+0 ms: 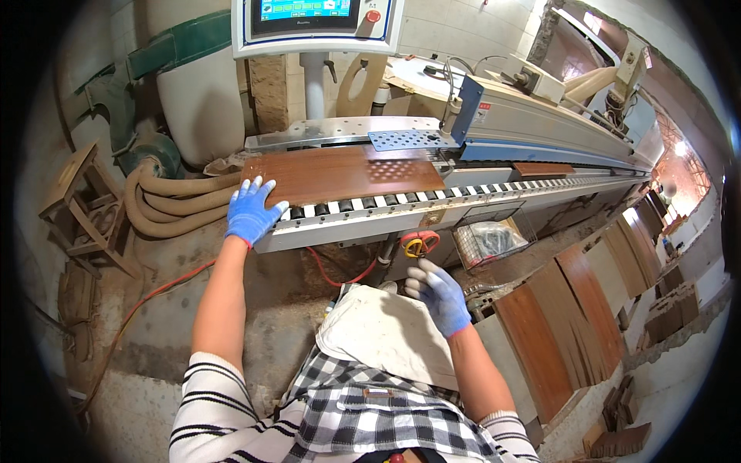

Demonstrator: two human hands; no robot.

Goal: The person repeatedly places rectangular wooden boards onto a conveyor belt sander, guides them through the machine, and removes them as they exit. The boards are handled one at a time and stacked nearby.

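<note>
My left hand (253, 212), in a blue glove with pale fingertips, lies with spread fingers on the near left end of a brown wood panel (316, 176). The panel rests flat on the roller conveyor (340, 224) of a long machine, its right end beside a blue perforated plate (409, 140). In front of the conveyor hangs my right hand (440, 297), in the same kind of glove, its fingers loosely bent and apart with nothing in them. Just beyond it is a handwheel (417, 244) in red and yellow. A second brown panel (543, 167) sits farther along the machine.
A control panel with a screen (305, 15) and red button stands behind the conveyor. Below the conveyor hangs a wire basket (494, 238). Brown panels (540, 332) are stacked at the right. Thick hoses (166, 204), a wooden stool (86, 208) and a red air hose (166, 287) lie leftward.
</note>
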